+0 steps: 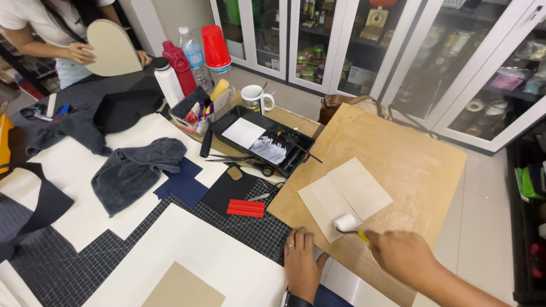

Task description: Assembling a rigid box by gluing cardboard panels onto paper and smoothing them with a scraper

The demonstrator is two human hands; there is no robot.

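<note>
Your right hand (405, 252) is closing its fingers around the yellow handle of a small white foam roller (346, 222), which is touching the near corner of two overlapping pale boards (345, 196). Your left hand (301, 267) is lying flat, fingers spread, holding nothing, at the plywood sheet's (409, 165) edge. Judging by the grip, you are best rolling toward twelve o'clock with even pressure. At eleven o'clock are sitting one black paint tray (263, 139), one mug (253, 97), one red block (245, 208). Another person's hands are holding one heart-shaped board (111, 48).
</note>
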